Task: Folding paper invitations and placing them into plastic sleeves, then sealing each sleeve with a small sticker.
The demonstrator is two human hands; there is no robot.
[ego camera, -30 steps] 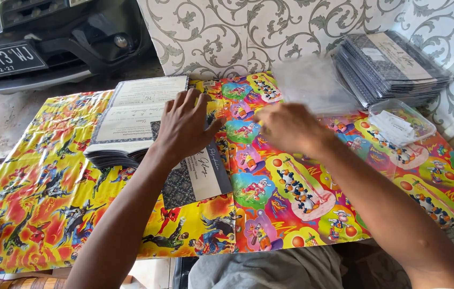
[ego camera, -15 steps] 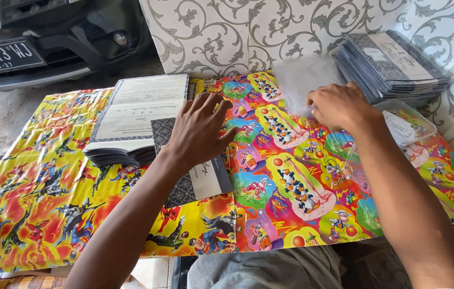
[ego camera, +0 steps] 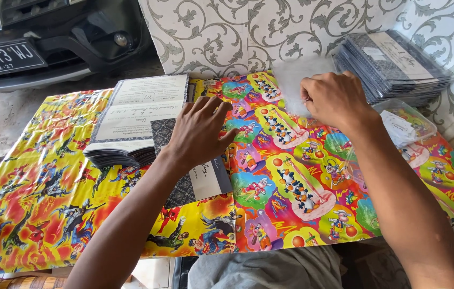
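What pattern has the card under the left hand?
The card under the left hand is dark grey with a fine ornamental print and a white label, seen in the head view.

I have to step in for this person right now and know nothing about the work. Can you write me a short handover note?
Left hand: flat, palm down, pressing a dark patterned card on the table.
Right hand: fingers pinched on the pile of clear sleeves at the far edge.
Things: a stack of open cards lies left of the pressed card; a stack of sleeved cards sits far right; a clear box stands near the right forearm.
Done: the far-right stack looks already sleeved.
Left: the pressed card is bare, and the left stack is still thick.
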